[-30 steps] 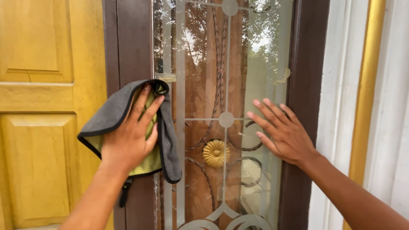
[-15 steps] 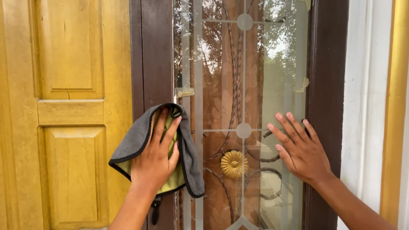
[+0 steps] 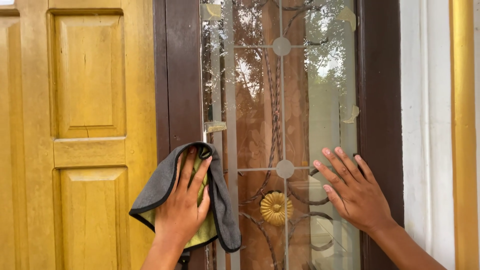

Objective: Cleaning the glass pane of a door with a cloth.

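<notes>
My left hand [image 3: 184, 202] presses a grey cloth with a yellow-green inner side [image 3: 222, 212] flat against the dark brown frame [image 3: 184, 80], at the left edge of a tall glass panel [image 3: 320, 100]. The cloth drapes around the hand and hangs below it. My right hand [image 3: 352, 192] lies flat on the lower right of the glass, fingers spread, holding nothing. Behind the glass runs dark metal scrollwork with a gold flower ornament [image 3: 274, 208] between my two hands.
A yellow panelled wooden door [image 3: 85, 125] stands to the left of the frame. Bits of tape [image 3: 215, 127] stick to the glass edges. Right of the panel are the brown frame [image 3: 381, 100], a white wall [image 3: 425, 125] and a gold strip [image 3: 462, 125].
The view has shifted, so the door takes up more of the left side. Both hands sit lower and further right in the picture, still pressed on frame and glass.
</notes>
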